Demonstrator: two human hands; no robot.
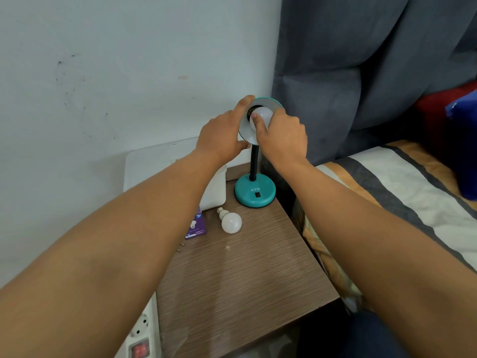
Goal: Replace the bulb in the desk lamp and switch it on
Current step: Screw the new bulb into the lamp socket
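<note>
Midway through, by the look of it: one bulb seated at the socket (251, 111) inside the teal shade (268, 104), a second bulb (231, 221) lying loose on the wooden bedside table (245, 280), near the lamp base (255, 190) and just right of a purple carton (196, 224). Unclear which bulb is old and which new (no way to tell from here). Still to do: finishing the turn, then pressing the switch (257, 194) on the base. Left hand (219, 138) clasped around the shade's left rim, steadying it. Right hand (282, 140) closed on the fitted bulb (264, 116), fingertips (254, 115) pinching its dome. Lamp unlit.
</note>
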